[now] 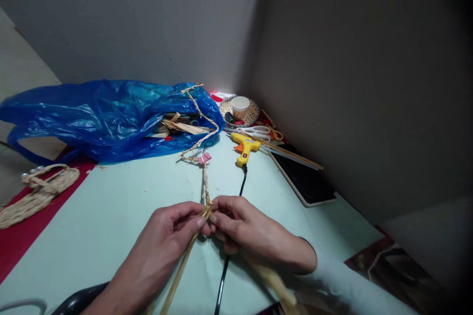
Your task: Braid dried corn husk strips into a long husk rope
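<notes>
My left hand [166, 236] and my right hand [244, 229] meet over the pale green table [111, 206], fingers pinched together on straw-coloured fibre strands [181, 266]. From the pinch a braided straw cord [205, 184] runs away from me to a pink binder clip [204, 158], then curls up over the blue plastic bag [107, 115]. Loose strands trail back toward me under both wrists.
A yellow glue gun [244, 146] lies behind the hands, its black cable [225, 266] running under my right hand. Scissors [258, 132], a wicker tray with a white cup [240, 105], a dark tablet [305, 179] and a woven straw piece [37, 192] on red cloth.
</notes>
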A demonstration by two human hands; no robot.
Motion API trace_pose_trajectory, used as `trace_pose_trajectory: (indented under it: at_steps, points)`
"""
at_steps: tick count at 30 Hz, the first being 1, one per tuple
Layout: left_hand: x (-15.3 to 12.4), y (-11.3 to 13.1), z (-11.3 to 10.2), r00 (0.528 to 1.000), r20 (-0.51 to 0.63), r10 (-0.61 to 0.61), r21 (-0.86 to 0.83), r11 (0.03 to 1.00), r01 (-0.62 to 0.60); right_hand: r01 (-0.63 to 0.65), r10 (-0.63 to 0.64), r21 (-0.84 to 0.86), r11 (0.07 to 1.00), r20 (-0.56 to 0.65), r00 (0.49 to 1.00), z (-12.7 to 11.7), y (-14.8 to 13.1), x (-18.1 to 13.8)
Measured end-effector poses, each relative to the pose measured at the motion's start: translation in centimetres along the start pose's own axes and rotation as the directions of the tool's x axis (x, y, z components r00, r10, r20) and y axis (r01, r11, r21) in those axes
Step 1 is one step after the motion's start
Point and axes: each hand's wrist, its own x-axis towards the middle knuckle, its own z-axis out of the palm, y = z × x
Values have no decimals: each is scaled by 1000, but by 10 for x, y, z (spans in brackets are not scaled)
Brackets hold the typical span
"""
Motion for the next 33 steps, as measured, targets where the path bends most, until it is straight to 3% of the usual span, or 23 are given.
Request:
trace_pose_trajectory:
  at_steps: [3, 6, 10, 13, 17, 20, 23, 25, 27, 30, 31, 33]
  points:
    - [-2, 0, 1, 999, -16, -34, 7, 999, 34, 10, -12, -51, 999, -31, 999, 0, -5, -1]
    - [-4, 3, 2, 998, -60, -28, 125, 992, 36, 31, -37, -53, 998, -103, 994, 0, -6, 0]
    - [-9, 6, 1, 991, -59, 123, 374, 923, -92, 77, -79, -17, 997, -209, 975, 1, -1, 3]
    - [-11, 6, 0, 960, -98, 261, 517, 838, -175, 115, -113, -4, 993, -234, 966, 2, -1, 3]
    - [-13, 0, 1, 867, -193, 460, 656, 717, -235, 100, -103, -22, 995, -246, 964, 6, -5, 0]
    - [-19, -9, 5, 797, -136, 588, 745, 591, -309, 97, -91, 15, 995, -239, 967, 7, -7, -1]
    - [-23, -20, 14, 661, 61, 748, 874, 280, -398, 106, -95, 39, 994, -213, 972, 7, -4, 0]
    - [-24, -24, 21, 575, 179, 798, 925, 61, -374, 111, -101, 51, 993, -172, 980, 5, -2, 0]
    - [-22, -28, 28, 503, 241, 830, 944, -80, -321, 119, -109, 68, 991, -133, 985, 4, 0, 0]
    - [-19, -31, 34, 407, 306, 861, 919, -156, -361, 98, -87, 75, 992, -132, 987, 2, 2, 1]
    - [-18, -31, 34, 407, 318, 856, 902, -141, -409, 87, -76, 69, 994, -143, 987, 2, 3, 2]
    - [-17, -29, 31, 456, 296, 839, 861, -27, -509, 77, -66, 58, 995, -171, 983, 3, 4, 3]
